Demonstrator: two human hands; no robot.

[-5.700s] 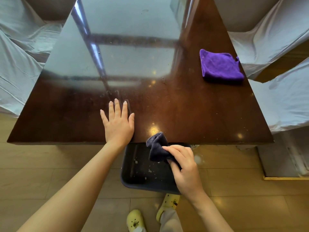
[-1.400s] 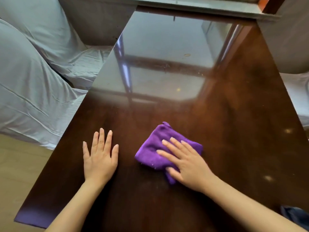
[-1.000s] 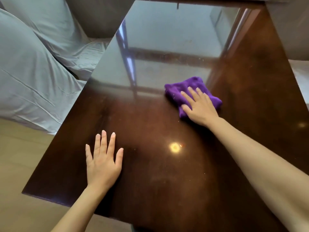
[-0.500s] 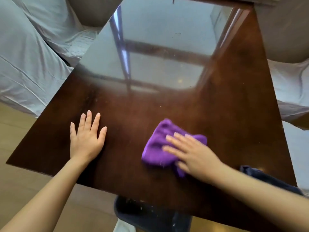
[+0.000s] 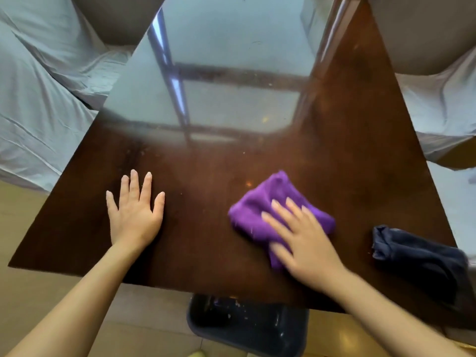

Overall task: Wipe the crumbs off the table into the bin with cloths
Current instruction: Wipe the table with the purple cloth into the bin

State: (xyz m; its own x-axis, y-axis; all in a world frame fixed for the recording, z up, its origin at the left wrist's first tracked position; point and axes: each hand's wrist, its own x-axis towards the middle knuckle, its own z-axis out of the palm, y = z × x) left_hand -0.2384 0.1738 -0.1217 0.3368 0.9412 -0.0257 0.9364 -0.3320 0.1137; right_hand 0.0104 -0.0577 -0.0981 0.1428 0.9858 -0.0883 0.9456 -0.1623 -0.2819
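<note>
My right hand (image 5: 304, 238) presses flat on a crumpled purple cloth (image 5: 257, 210) on the dark glossy table (image 5: 206, 240), a little right of centre and close to the near edge. My left hand (image 5: 135, 215) lies flat on the bare wood to the left, fingers spread, holding nothing. A dark navy cloth (image 5: 417, 258) lies bunched at the near right corner, a short way from my right hand. A dark bin (image 5: 247, 328) stands on the floor under the near edge, with pale crumbs inside. A few fine specks (image 5: 244, 152) dot the tabletop.
Seats draped in pale grey sheets flank the table on the left (image 5: 38, 99) and right (image 5: 438, 99). The far half of the table mirrors a window. Light wood floor (image 5: 38, 292) shows below the near edge.
My right hand has dragged the purple cloth from mid-table back toward the near edge. The view has tilted down, so the bin and the navy cloth show more. My left hand stays flat.
</note>
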